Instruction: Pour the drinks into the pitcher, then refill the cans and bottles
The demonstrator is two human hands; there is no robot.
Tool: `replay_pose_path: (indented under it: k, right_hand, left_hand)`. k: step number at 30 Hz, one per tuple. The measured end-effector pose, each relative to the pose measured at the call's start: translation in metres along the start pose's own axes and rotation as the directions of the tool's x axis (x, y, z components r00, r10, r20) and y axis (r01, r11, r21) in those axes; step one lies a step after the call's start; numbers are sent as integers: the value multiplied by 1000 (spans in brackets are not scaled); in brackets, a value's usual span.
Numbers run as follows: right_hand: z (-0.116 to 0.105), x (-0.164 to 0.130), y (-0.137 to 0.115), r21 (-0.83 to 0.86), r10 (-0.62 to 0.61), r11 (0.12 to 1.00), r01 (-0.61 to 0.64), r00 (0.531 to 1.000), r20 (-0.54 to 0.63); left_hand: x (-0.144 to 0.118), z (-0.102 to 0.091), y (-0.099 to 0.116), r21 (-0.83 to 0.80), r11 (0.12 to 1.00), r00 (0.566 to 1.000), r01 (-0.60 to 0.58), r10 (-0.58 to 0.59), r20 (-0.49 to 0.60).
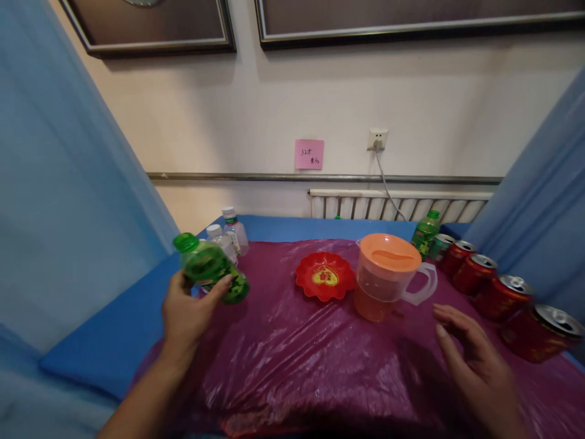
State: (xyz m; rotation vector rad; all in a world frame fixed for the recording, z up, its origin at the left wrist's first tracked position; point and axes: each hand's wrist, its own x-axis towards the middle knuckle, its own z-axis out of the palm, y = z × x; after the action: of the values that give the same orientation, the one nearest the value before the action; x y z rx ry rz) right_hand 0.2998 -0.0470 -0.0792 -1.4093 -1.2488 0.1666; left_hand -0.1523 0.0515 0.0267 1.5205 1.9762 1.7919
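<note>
While it is lifted clear of the purple plastic sheet [292, 360], the green bottle [211, 267] leans over, its bright green cap [185, 242] pointing up and to the left and its base down to the right. It is a small bottle of clear green plastic with a darker patterned label round its middle; whether it holds liquid cannot be told. It sits at the left of the spread, just in front of two clear bottles with white caps [229, 236].

The left hand [187, 314] has hold of it from below: the thumb [218, 288] lies across the near side of the label and the fingers curl round the far side, mostly hidden by the bottle, closed snugly on its body.

The right hand [475, 360] hovers low over the sheet at the right, palm turned inward, fingers [450, 317] loosely spread and slightly bent, holding nothing and touching nothing that can be seen. Its fingertips point toward a clear pitcher with an orange lid [388, 277], which stands near them with its handle on the right and orange liquid in its lower part.

Just left of the pitcher lies a red scalloped dish [325, 276]. Behind the pitcher stands a second green bottle [425, 233], and from it a row of red cans [503, 296] runs along the right edge toward the viewer. Blue cloth [109, 329] shows under the sheet, and a pink note [309, 153] is stuck on the wall behind.
</note>
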Motion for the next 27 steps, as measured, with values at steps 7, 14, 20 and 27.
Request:
replay_pose_path:
  k: [7, 14, 20, 27]
  right_hand:
    - [18, 48, 7, 224, 210, 955, -197, 977, -36]
    - [44, 90, 12, 280, 285, 926, -254, 956, -74]
    - [46, 94, 16, 280, 270, 921, -271, 962, 42]
    - [56, 94, 17, 408, 263, 874, -262, 963, 54]
  left_hand:
    - [-18, 87, 53, -175, 983, 933, -54, 112, 343]
    - [-25, 153, 57, -305, 952, 921, -9, 127, 368]
    - [-32, 185, 36, -286, 958, 890, 14, 119, 441]
    - [-39, 203, -4, -230, 973, 860, 4, 114, 498]
